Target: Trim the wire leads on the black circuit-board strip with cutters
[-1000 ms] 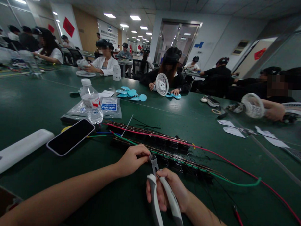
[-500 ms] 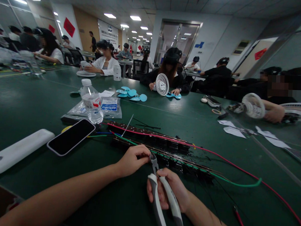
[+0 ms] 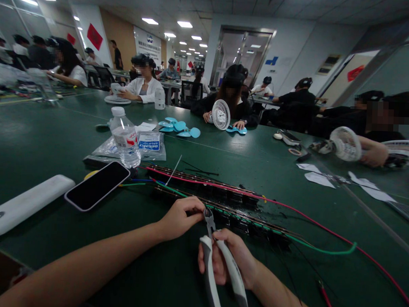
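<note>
Pinching with the fingers (image 3: 193,202) of the left hand (image 3: 177,219), forefinger brought to thumb just beside the nose of the diagonal cutters (image 3: 210,222); cannot tell what, if anything, lies between the tips. Wrapped around the grey-and-white handles with the right hand (image 3: 234,255), thumb laid near the pivot, presumably for fine steering of the short jaws. Spread at the handles, perhaps to leave some squeeze in reserve.

Held low over the bench (image 3: 67,135), nose pointing away toward the near black strip assembly (image 3: 242,219); too dark to tell whether touching it. Likely kept close so as to need little reach from either hand.

Laid roughly parallel behind: far black strip assembly (image 3: 248,199). Run lengthwise along the near one, green wire (image 3: 331,253); along the far one, red wire (image 3: 299,213). Both trailing off to the right, probably to stay clear of the wrists. Jutting up at a slant from the left part, pale thin strip (image 3: 173,169), possibly a cable tie.

Set off to the left, apparently out of the working space: smartphone (image 3: 98,185), white oblong case (image 3: 28,205), water bottle (image 3: 124,141).
</note>
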Demonstrator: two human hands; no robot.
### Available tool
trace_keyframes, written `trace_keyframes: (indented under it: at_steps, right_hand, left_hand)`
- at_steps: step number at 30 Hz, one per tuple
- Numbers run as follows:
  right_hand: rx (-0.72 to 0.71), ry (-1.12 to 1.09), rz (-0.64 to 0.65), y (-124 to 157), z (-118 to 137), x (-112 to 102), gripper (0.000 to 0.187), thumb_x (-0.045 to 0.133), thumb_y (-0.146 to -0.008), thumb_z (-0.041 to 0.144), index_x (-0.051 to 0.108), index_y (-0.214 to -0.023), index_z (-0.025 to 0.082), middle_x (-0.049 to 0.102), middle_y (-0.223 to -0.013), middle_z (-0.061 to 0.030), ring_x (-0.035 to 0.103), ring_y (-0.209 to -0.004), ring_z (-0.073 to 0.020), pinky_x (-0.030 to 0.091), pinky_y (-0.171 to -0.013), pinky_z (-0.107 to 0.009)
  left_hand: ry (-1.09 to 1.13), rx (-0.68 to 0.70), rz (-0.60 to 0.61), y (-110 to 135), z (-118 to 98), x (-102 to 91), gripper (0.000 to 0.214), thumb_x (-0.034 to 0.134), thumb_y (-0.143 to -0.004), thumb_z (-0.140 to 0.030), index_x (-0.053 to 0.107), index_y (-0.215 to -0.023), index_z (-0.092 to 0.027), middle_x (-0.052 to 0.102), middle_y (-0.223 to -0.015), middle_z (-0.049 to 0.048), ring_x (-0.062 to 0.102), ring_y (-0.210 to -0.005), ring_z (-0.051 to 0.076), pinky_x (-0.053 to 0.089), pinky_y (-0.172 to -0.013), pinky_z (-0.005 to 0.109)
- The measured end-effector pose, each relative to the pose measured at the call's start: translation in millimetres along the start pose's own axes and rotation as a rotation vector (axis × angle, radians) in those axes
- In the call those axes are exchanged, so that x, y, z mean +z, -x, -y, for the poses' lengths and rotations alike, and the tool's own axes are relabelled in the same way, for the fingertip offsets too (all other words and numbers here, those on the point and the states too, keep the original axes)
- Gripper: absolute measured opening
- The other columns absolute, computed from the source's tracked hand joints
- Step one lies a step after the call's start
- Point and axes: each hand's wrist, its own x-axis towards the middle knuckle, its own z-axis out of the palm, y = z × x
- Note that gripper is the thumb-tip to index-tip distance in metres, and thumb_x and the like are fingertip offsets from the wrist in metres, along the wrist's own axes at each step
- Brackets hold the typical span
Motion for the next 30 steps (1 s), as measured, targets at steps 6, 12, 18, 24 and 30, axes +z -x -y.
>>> trace_keyframes:
  at_steps: [6, 12, 18, 24, 30]
  right_hand:
    - [-0.006, 0.012, 0.004, -0.6, -1.5, -3.4, 0.05, 0.034, -0.078, 0.045, 0.059, -0.085, 0.003, 0.065, -0.074, -0.0152, 0.046, -0.043, -0.0095, 0.03, -0.038, -0.02]
    - [-0.024, 0.039, 0.008, -0.6, -0.7, -1.4, 0.049, 0.034, -0.078, 0.044, 0.059, -0.086, 0.002, 0.065, -0.073, -0.0166, 0.048, -0.043, -0.0099, 0.033, -0.038, -0.02]
    - [-0.01, 0.043, 0.031, -0.8, -0.3, -1.8, 0.05, 0.033, -0.078, 0.044, 0.059, -0.084, 0.002, 0.065, -0.071, -0.0161, 0.049, -0.043, -0.0111, 0.035, -0.038, -0.021]
    - [0.005, 0.019, -0.002, -0.3, -0.7, -3.0, 0.05, 0.035, -0.077, 0.044, 0.059, -0.084, 0.001, 0.066, -0.075, -0.0179, 0.051, -0.043, -0.0107, 0.036, -0.037, -0.02]
    - [0.024, 0.02, -0.004, -0.1, 0.4, -2.4, 0.051, 0.034, -0.077, 0.046, 0.06, -0.082, 0.002, 0.066, -0.071, -0.0181, 0.051, -0.041, -0.0105, 0.035, -0.035, -0.019]
  left_hand:
    - [-0.02, 0.004, -0.021, 0.3, -0.3, 0.0, 0.009, 0.056, -0.077, -0.006, 0.063, -0.076, -0.012, 0.062, -0.078, 0.0047, 0.058, -0.074, 0.014, 0.047, -0.068, 0.025]
    - [-0.065, 0.098, -0.13, 1.6, -1.0, 3.4, 0.008, 0.059, -0.075, -0.006, 0.063, -0.071, -0.012, 0.064, -0.077, 0.006, 0.06, -0.073, 0.015, 0.048, -0.068, 0.026]
    - [-0.144, 0.194, -0.209, 3.7, -1.9, 6.1, 0.011, 0.061, -0.074, -0.006, 0.061, -0.065, -0.013, 0.066, -0.077, 0.0064, 0.062, -0.073, 0.015, 0.049, -0.07, 0.029]
    - [-0.186, 0.237, -0.212, 4.9, 0.6, 6.9, 0.011, 0.063, -0.072, -0.006, 0.061, -0.063, -0.013, 0.066, -0.076, 0.0065, 0.062, -0.073, 0.015, 0.05, -0.066, 0.027]
    - [-0.193, 0.25, -0.22, 5.6, 0.4, 7.0, 0.011, 0.063, -0.072, -0.008, 0.061, -0.063, -0.013, 0.067, -0.076, 0.0064, 0.063, -0.072, 0.015, 0.051, -0.065, 0.027]
